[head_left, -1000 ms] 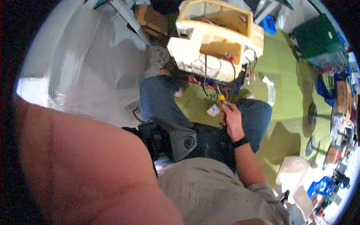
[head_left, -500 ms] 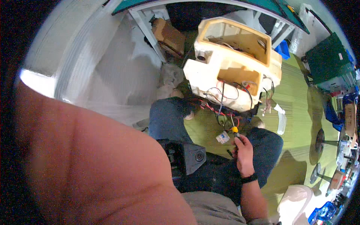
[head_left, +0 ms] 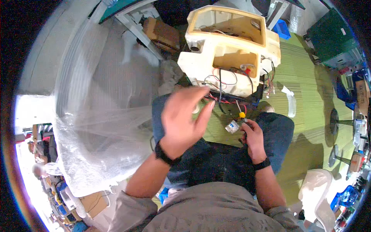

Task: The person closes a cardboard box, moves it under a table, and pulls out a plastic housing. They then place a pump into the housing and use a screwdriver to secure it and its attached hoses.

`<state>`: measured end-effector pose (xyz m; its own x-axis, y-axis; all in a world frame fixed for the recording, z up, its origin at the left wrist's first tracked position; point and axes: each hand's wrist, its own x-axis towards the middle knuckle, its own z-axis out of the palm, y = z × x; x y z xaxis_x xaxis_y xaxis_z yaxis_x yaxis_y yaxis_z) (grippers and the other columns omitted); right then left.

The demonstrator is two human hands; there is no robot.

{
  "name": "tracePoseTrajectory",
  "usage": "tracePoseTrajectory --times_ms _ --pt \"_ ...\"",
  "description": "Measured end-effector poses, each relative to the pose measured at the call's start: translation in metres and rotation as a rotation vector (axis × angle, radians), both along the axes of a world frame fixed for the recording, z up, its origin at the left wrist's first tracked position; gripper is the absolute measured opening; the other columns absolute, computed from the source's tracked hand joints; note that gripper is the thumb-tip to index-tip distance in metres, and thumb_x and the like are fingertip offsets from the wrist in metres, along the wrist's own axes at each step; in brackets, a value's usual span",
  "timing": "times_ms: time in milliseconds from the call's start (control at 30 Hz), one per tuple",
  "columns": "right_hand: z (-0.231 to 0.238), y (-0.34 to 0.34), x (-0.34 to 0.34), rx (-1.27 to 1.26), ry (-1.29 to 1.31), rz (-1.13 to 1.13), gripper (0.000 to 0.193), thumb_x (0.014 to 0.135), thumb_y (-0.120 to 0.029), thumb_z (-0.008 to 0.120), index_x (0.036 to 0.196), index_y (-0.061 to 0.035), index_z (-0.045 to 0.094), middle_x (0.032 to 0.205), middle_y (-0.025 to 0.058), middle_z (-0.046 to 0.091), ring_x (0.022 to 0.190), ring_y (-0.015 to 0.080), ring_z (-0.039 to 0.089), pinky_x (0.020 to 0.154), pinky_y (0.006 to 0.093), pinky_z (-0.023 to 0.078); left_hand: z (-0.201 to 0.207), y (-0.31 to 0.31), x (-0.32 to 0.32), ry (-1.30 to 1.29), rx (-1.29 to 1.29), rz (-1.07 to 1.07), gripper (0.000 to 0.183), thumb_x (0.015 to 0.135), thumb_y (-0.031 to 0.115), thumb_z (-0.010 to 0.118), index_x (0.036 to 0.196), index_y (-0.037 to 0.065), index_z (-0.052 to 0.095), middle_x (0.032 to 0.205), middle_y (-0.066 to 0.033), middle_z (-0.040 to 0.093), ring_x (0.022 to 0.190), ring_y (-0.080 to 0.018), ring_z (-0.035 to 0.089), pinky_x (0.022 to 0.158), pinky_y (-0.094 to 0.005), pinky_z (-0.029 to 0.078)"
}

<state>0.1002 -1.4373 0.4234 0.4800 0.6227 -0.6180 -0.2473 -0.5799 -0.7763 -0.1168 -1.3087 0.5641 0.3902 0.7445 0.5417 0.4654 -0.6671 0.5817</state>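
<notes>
Green ribbed floor matting (head_left: 309, 89) fills the right of the head view, and a big sheet of clear plastic wrap (head_left: 96, 127) billows over the left. The person sits on the floor in blue jeans (head_left: 278, 131), knees spread, so the work sits right between the legs, within easy reach.

Straight ahead stands the cream-coloured plastic housing (head_left: 228, 50), open-framed on top with a wooden panel inside. Red and black wires (head_left: 222, 83) spill loose from its lower front.

Right hand (head_left: 253, 135), wearing a dark wristband, is low over the right thigh. Its grip is clamped on a small tool with a yellow tip (head_left: 242, 115), which points up toward the wires. Just beside it sits a little white-and-blue connector block (head_left: 232, 126), and I cannot tell whether a finger touches it.

Left hand (head_left: 183, 120) is raised in front of the housing, fingers spread apart and slightly curled, holding nothing that I can make out. A pale round bit shows between thumb and fingers, too blurred to name.

Behind, a brown cardboard box (head_left: 162, 33) sits under a white frame, well apart.
</notes>
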Motion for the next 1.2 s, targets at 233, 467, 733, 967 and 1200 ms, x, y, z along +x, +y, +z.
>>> tracePoseTrajectory --times_ms 233,467,733,967,1200 --pt "0.011 -0.001 -0.006 0.018 0.014 0.022 0.037 0.094 -0.015 0.064 0.126 -0.0004 0.056 0.084 0.0034 0.063 0.053 0.0083 0.052 0.046 0.0252 0.041 -0.122 0.022 0.013 0.662 -0.39 0.023 0.029 0.084 0.021 0.068 0.106 0.003 0.061 0.101 -0.0164 0.067 0.093 -0.0347 0.068 0.08 -0.0451 0.055" --pt "-0.01 -0.003 0.024 -0.014 -0.223 0.171 0.039 0.086 -0.02 0.07 0.119 -0.0016 0.061 0.087 0.0153 0.069 0.057 0.0214 0.064 0.057 0.036 0.052 -0.179 0.047 0.042 0.868 -0.873 -0.113 0.053 0.079 0.024 0.074 0.126 0.004 0.06 0.115 -0.0199 0.068 0.107 -0.039 0.064 0.091 -0.0434 0.052" --pt "-0.009 0.003 0.041 -0.102 -0.406 0.401 0.037 0.084 -0.02 0.062 0.116 -0.0007 0.06 0.1 0.0283 0.067 0.098 0.044 0.065 0.086 0.0491 0.052 -0.211 0.033 0.07 0.29 -0.992 -0.296 0.049 0.085 0.022 0.069 0.132 0.01 0.059 0.108 -0.0151 0.071 0.105 -0.0263 0.067 0.09 -0.0342 0.051" --pt "-0.032 0.014 0.036 -0.119 -0.534 0.537 0.042 0.082 -0.016 0.06 0.121 0.0009 0.06 0.101 0.0287 0.068 0.097 0.044 0.066 0.088 0.0486 0.052 -0.226 0.044 0.049 0.585 -1.056 -0.091 0.031 0.095 0.032 0.059 0.11 0.006 0.069 0.099 -0.0095 0.073 0.083 -0.0237 0.07 0.073 -0.0341 0.054" --pt "-0.091 0.062 0.031 -0.153 -0.557 0.762 0.034 0.084 -0.025 0.065 0.106 0.0006 0.068 0.099 0.0282 0.068 0.094 0.0426 0.066 0.086 0.0491 0.054 -0.212 0.054 0.031 -0.119 -1.524 0.282 0.031 0.099 0.036 0.055 0.101 0.007 0.066 0.093 -0.0034 0.069 0.078 -0.0156 0.069 0.06 -0.0275 0.047"
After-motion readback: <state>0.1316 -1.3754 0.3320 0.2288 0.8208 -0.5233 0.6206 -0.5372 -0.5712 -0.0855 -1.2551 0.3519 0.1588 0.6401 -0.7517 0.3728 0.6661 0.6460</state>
